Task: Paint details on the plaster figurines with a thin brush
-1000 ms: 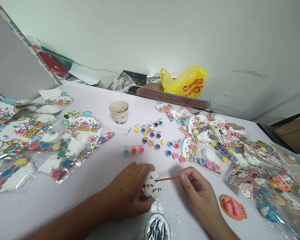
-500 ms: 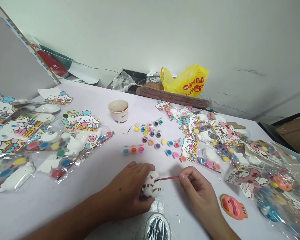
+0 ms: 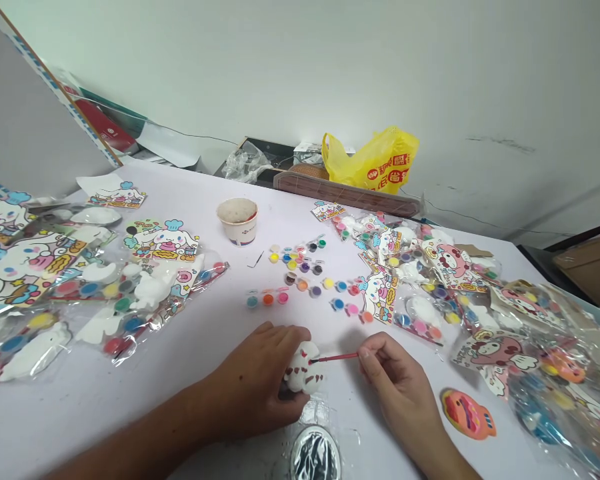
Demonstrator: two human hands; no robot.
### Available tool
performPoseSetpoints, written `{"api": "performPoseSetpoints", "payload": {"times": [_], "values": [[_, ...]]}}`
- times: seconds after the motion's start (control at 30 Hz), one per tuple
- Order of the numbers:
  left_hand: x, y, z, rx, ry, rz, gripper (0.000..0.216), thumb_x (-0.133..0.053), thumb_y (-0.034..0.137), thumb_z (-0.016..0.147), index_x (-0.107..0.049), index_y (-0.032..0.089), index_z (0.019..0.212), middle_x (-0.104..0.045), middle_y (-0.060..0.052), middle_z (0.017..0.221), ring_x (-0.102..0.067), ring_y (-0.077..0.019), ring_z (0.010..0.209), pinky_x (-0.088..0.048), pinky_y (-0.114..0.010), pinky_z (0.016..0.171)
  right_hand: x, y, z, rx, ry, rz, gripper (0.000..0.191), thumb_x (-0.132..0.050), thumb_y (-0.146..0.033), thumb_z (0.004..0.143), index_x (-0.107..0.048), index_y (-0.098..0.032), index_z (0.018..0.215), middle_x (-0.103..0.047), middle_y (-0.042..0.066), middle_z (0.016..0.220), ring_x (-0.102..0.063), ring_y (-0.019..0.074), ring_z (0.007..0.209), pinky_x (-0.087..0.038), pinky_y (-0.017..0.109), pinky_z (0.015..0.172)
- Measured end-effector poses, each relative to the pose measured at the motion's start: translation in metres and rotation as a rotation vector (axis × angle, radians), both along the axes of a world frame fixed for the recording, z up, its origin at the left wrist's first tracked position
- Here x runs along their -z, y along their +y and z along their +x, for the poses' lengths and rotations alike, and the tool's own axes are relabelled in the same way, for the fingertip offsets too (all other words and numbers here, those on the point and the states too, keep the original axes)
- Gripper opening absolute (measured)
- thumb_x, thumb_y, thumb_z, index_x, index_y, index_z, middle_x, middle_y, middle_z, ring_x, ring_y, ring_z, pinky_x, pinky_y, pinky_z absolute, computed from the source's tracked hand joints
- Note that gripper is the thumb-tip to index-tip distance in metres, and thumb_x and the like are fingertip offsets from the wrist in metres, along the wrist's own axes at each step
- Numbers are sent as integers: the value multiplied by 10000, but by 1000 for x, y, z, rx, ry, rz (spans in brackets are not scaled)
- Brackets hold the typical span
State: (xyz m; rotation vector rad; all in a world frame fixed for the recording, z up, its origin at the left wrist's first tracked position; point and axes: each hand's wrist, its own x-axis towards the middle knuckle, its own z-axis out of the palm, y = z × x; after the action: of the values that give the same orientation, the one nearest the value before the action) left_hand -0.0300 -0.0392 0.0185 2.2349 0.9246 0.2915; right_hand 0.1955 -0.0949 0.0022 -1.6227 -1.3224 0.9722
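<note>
My left hand (image 3: 253, 383) is closed around a small white plaster figure (image 3: 304, 371) with dark red marks, holding it against the pale table (image 3: 195, 333). My right hand (image 3: 395, 380) pinches a thin red paintbrush (image 3: 336, 358), its tip touching the figure's upper right side. Small open paint pots (image 3: 305, 277) in many colours lie scattered just beyond the hands.
A paper cup (image 3: 238, 221) stands farther back. Bagged paint kits with cartoon cards lie at the left (image 3: 105, 293) and right (image 3: 460, 293). A painted orange figure (image 3: 467, 415) lies right of my right hand. A round foil-lined container (image 3: 315, 457) sits at the near edge. A yellow bag (image 3: 375, 160) is behind.
</note>
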Motion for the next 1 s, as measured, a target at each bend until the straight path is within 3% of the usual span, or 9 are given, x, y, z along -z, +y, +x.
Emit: {"api": "performPoseSetpoints", "payload": {"times": [1.0], "values": [[1, 1, 1, 0, -17, 5, 445, -635, 219, 734, -447, 224, 1137, -589, -35, 1023, -524, -244, 908, -384, -382, 845, 0, 0, -1, 13, 9, 33, 342, -537, -497, 902, -546, -209, 718, -432, -28, 593, -399, 144, 542, -341, 242, 508]]}}
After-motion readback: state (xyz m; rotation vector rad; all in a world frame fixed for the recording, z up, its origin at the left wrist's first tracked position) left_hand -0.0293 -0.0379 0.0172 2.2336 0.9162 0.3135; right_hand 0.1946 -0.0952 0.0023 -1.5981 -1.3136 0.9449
